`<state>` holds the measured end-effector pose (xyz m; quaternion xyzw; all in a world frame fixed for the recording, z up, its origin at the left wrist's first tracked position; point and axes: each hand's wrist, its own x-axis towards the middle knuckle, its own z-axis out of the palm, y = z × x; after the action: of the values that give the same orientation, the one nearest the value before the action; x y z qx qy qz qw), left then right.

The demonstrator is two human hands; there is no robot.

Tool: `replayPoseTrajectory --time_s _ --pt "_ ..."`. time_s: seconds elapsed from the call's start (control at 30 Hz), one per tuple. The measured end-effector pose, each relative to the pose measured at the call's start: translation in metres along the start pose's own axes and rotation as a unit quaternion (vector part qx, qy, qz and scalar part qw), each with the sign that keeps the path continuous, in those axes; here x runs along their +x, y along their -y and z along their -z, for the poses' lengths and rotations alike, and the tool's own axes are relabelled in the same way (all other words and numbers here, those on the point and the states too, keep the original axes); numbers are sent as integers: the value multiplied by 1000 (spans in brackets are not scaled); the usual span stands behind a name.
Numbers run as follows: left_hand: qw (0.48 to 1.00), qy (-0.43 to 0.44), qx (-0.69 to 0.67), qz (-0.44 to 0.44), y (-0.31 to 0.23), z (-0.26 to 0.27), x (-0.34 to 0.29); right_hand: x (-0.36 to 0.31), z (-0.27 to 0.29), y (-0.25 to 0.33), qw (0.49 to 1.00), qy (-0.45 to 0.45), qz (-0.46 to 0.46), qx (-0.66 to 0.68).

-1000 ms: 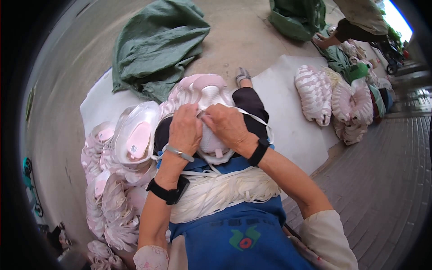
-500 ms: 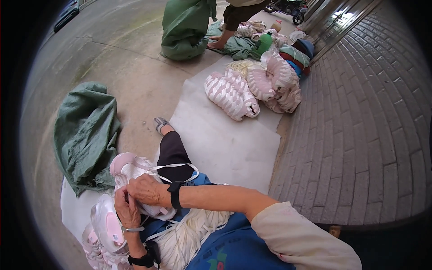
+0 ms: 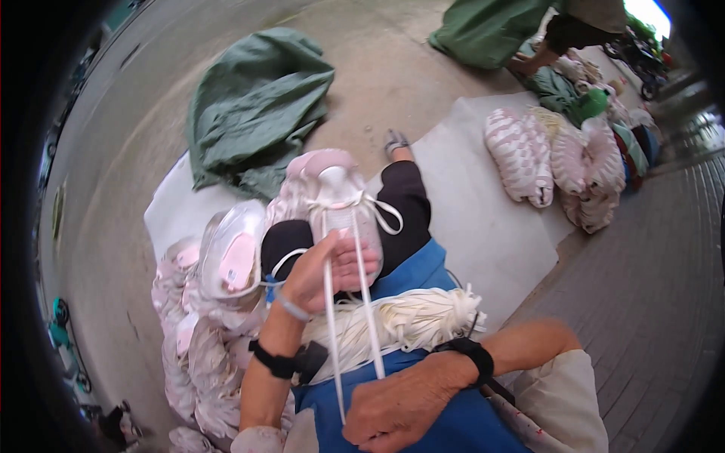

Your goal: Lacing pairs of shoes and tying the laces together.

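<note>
A pink and white shoe point(image 3: 332, 175) rests across my knees, its toe pointing away from me. Two strands of white shoelace point(image 3: 368, 321) run taut from its lacing toward my waist. My right hand point(image 3: 408, 400) is closed in a fist around their near ends. My left hand point(image 3: 332, 272) lies against the shoe with its fingers stretched out, and the strands pass across it. A white loop of lace hangs at the shoe's right side. On my lap, over a blue apron point(image 3: 332, 434), lies a thick bundle of white laces point(image 3: 400, 321).
Left of my legs is a heap of pink and white shoe parts point(image 3: 200, 362) beside a clear plastic bag point(image 3: 226, 253). A green sack point(image 3: 257, 109) lies beyond. Tied pink-white bundles point(image 3: 521, 155) sit on the pale sheet point(image 3: 483, 249); another person bends by a green sack point(image 3: 487, 30).
My right hand has come from the shoe back toward my waist, drawing the lace strands taut. The left hand's fingers have straightened. My view has turned left.
</note>
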<state>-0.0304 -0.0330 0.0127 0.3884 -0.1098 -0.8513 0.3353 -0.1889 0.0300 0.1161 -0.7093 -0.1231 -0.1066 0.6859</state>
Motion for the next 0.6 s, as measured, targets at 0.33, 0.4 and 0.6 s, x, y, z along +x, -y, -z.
replayPoseTrajectory --time_s 0.33,0.4,0.6 --pt "813 139 481 -299 22 -82 -72 -87 68 -31 725 -478 -312 385" --pt "731 278 538 -315 54 -95 -79 -65 62 -49 733 -452 -279 425" --pt "699 293 626 -183 74 -102 -61 -59 67 -45 726 -479 -250 425"
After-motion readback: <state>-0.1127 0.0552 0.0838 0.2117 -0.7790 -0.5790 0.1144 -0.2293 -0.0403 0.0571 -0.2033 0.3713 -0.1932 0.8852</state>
